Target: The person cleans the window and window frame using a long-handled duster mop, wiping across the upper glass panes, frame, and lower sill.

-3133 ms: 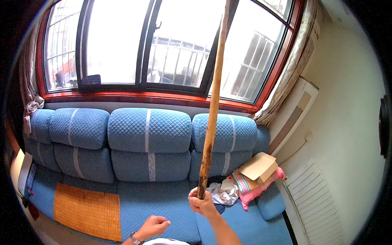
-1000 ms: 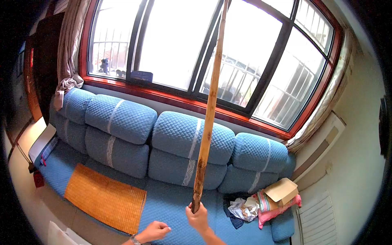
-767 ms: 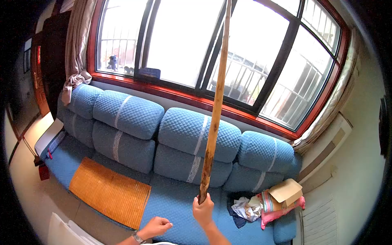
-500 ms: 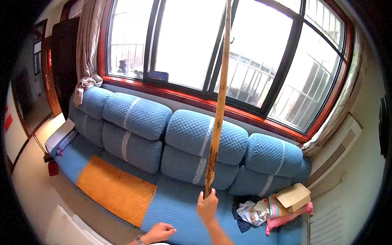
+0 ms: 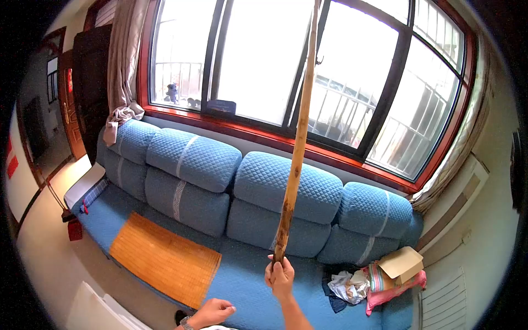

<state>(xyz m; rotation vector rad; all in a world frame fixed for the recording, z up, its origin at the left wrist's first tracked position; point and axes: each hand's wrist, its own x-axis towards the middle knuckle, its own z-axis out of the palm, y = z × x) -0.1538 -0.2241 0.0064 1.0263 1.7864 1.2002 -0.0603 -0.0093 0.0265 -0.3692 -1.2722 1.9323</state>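
A long wooden pole rises, slightly tilted, in front of the sofa and window. Its lower end is dark and mottled; its top runs out of view. Around that lower end my right hand is closed, with the thumb along the wood. My left hand, a watch on its wrist, hovers low and to the left of the pole. Its fingers are curled in, and nothing shows in them. Behind both hands stretches a long blue quilted sofa.
An orange woven mat covers part of the sofa seat. At the right end lie crumpled clothes, a pink-edged striped bag and an open cardboard box. A wide window with a red frame stands behind the sofa.
The view has shifted slightly, so the room sits a little further right in the picture. The pole's upper part leans a bit more rightward; my right hand keeps its hold.
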